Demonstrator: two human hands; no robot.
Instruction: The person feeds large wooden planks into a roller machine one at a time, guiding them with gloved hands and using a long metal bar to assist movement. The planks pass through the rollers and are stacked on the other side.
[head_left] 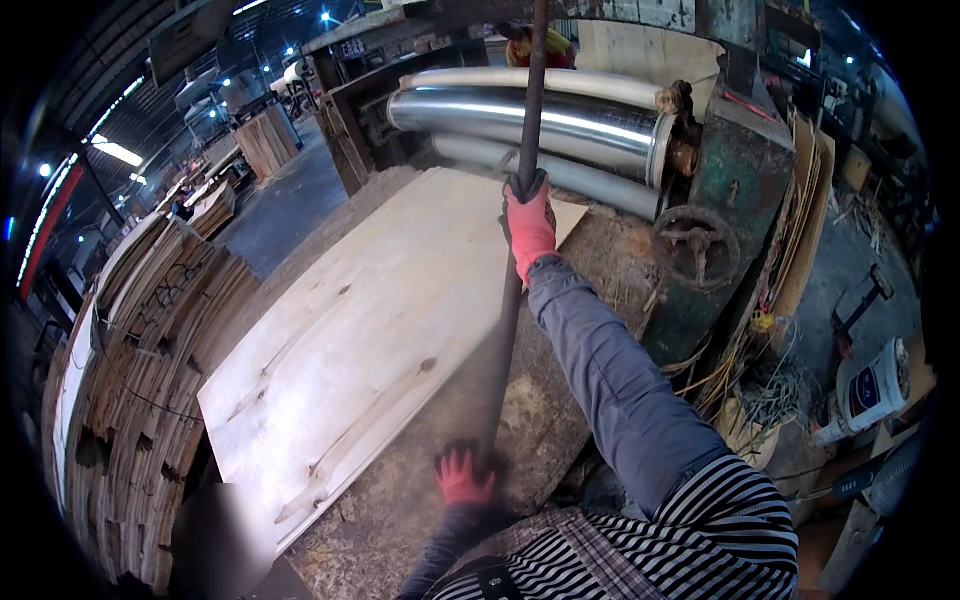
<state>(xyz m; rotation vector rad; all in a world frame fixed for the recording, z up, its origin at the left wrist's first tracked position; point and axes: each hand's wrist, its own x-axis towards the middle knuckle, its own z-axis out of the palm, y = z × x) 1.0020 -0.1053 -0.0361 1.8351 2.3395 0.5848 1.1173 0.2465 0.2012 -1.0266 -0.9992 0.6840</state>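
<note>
My right hand [530, 225], in a pink glove with a dark palm, is wrapped around a long dark pole [533, 110]. That pole runs from the top of the picture down toward the worn brown tabletop [400, 530]. Beside its lower end is my left hand [465, 480], also gloved in pink, with its fingers spread near the tabletop; whether it touches the pole I cannot tell. A pale wood sheet [370, 300] with several knots lies slantwise on the table, left of the pole. Its far end lies close to the shiny metal roller [530, 122] of a machine.
A rusty handwheel [697, 247] sits on the machine's green side frame [735, 180]. Stacked wood sheets [150, 370] stand at the left. A white bucket [872, 385] and a hammer-like tool [862, 308] are at the right. Another person [540, 48] is behind the rollers.
</note>
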